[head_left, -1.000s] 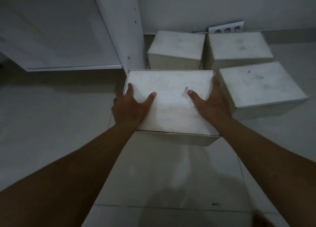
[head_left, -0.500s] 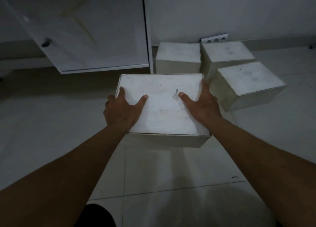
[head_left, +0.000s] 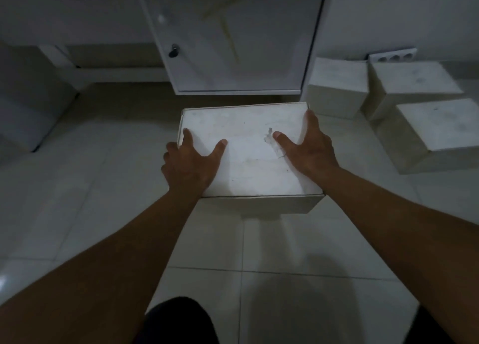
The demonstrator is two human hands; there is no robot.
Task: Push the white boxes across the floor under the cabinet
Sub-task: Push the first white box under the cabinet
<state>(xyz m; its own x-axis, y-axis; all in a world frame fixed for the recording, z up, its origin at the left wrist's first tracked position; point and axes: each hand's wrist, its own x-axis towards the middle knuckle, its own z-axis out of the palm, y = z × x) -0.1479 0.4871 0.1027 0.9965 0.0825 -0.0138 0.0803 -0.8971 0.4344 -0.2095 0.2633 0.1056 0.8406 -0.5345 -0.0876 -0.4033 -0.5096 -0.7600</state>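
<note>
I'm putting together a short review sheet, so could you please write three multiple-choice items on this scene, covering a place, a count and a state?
1. Where does the box under the hands sit?
A. on the floor in front of the cabinet door
B. on top of the cabinet
C. stacked on another box

2. How many white boxes are in view?
A. two
B. four
C. six

3. How do the hands meet the box?
A. both spread on its lid
B. one hand only
C. neither touches it

Answers:
1 A: the box lies on the floor tiles before the cabinet door.
2 B: three more boxes sit at right.
3 A: the left hand and right hand rest on top, fingers wrapping its side edges.
</note>
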